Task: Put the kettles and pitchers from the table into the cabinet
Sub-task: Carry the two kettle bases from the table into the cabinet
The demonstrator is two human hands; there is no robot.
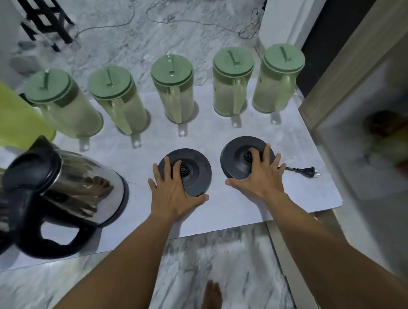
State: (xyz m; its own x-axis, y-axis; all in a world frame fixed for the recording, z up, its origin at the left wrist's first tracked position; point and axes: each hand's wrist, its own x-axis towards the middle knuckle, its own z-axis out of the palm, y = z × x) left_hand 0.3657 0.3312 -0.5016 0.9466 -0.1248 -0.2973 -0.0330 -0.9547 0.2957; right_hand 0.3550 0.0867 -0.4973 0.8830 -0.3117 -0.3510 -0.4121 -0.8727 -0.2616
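Five clear pitchers with green lids stand in a row at the back of the white table (256,132), from the leftmost pitcher (69,110) to the rightmost pitcher (277,83). A steel kettle (80,185) with a black lid and handle stands at the front left. Two black round kettle bases lie near the front. My left hand (174,194) lies spread on the left base (196,169), thumb against its near rim. My right hand (259,177) grips the right base (234,157), which is tilted up at its left side.
The right base's cord ends in a plug (309,171) lying on the table. A lime-green pitcher (4,111) stands at the far left. The cabinet's wooden frame (336,74) rises at the right, its inside blurred. Cables trail on the marble floor behind.
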